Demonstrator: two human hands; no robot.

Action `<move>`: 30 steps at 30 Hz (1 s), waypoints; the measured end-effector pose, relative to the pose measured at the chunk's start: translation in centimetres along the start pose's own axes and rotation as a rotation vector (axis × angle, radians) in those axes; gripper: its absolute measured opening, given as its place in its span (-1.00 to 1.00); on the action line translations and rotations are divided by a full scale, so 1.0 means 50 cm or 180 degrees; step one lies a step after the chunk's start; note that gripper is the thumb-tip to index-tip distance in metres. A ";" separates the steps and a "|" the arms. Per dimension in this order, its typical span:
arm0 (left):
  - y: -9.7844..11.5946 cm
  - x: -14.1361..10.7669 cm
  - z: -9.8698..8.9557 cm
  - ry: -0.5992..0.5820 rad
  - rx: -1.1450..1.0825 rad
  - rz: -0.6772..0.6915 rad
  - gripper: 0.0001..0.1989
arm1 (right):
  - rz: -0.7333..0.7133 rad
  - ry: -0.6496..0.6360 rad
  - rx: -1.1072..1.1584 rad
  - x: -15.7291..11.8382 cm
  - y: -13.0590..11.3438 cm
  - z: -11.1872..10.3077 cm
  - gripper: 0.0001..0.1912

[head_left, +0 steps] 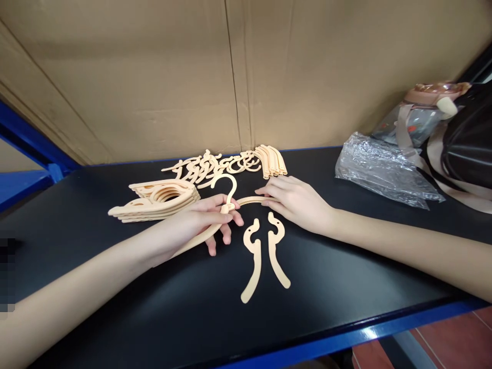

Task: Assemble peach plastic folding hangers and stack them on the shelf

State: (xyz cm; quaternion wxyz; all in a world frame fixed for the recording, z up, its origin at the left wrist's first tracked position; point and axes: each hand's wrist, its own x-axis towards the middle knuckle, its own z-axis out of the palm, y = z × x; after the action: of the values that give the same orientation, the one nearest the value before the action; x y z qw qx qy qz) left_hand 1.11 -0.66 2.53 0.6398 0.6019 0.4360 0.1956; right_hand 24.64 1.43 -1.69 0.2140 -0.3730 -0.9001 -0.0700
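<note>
One hanger (227, 208), hook up, spans left to right between the hands above the counter (330, 287), left hand (202, 218) grip closed at its centre, right hand (294, 201) grip pinching its right end, two loose pieces (256, 266) lying nearer the wearer.

The rear is filled by brown cardboard (154, 77), which is divided by a dark, nearly vertical seam (232, 72) and marked with creases. The black table (346, 277) is set against it, and its front edge is bordered by a blue rail (376, 333). On the left side of the view, the cardboard is crossed by a slanting blue beam (28, 136). Beneath the rail at lower right, a floor of reddish tiles (457, 338) is seen, parted by pale joints. Soft light is dully reflected by the tabletop.
</note>
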 end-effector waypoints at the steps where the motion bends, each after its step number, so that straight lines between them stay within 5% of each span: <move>1: 0.001 0.000 -0.001 -0.0056 -0.0008 0.0002 -0.92 | -0.0015 -0.0013 -0.0067 -0.001 0.001 0.002 -0.72; 6: -0.001 -0.001 -0.001 -0.0094 -0.0015 0.0024 -0.90 | 0.0137 -0.0130 -0.0138 -0.005 0.003 0.007 -0.72; 16: -0.008 0.008 -0.009 0.0592 -0.0630 -0.0122 -0.79 | 0.1221 -0.0327 0.0086 -0.003 0.001 -0.016 -0.72; 21: -0.007 0.000 -0.007 0.0331 -0.0797 -0.0202 -0.81 | 0.0502 -0.0214 0.0412 -0.008 0.011 -0.026 -0.40; 26: -0.009 -0.009 -0.002 -0.0014 -0.0394 -0.0078 -0.85 | -0.0545 -0.0046 -0.0018 -0.012 0.013 -0.025 -0.41; 30: -0.008 -0.012 -0.002 -0.0060 -0.0248 -0.0208 -0.84 | -0.0747 -0.0028 -0.0249 -0.008 0.012 -0.025 -0.50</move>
State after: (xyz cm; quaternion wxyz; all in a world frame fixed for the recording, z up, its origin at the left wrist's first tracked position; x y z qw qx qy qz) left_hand 0.58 -1.16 2.34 0.6729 0.5638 0.4415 0.1858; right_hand 25.74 1.24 -0.78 0.1857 -0.2735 -0.9351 -0.1280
